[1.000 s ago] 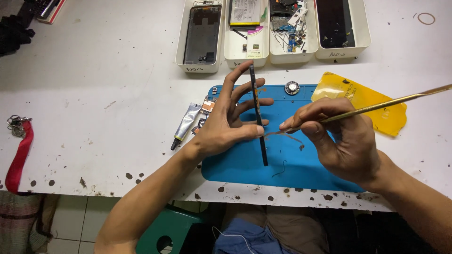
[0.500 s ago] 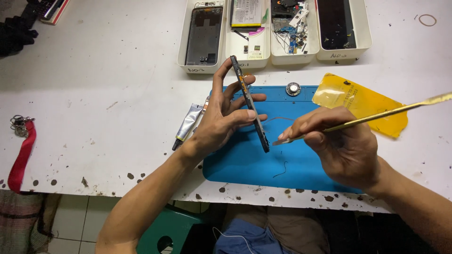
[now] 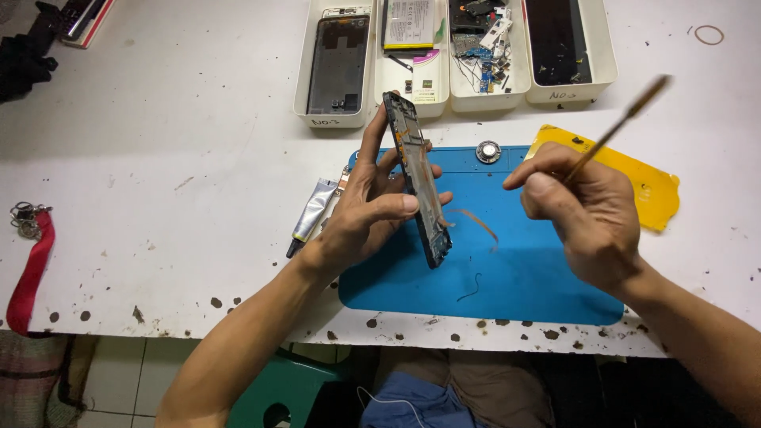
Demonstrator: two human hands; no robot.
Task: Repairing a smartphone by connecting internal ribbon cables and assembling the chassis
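My left hand [image 3: 369, 210] grips a dark phone frame [image 3: 418, 178] held on edge above a blue work mat [image 3: 523, 277]. A thin strip of peeled adhesive [image 3: 476, 222] hangs off the frame's right side. My right hand [image 3: 583, 206] is closed around a thin brass-coloured tool [image 3: 622, 123], raised and tilted up to the right, apart from the frame. A small curl of adhesive [image 3: 469, 287] lies on the mat.
Several white trays [image 3: 452, 51] with phone parts stand at the back. A glue tube [image 3: 311, 214] lies left of the mat, a yellow sheet [image 3: 646, 186] to its right, a round metal part [image 3: 487, 151] at its top. A red strap with keys [image 3: 32, 261] lies far left.
The right hand has pulled the tool away from the frame and swung it upward. The left hand has turned and tilted the frame; an adhesive strip now hangs loose from it.
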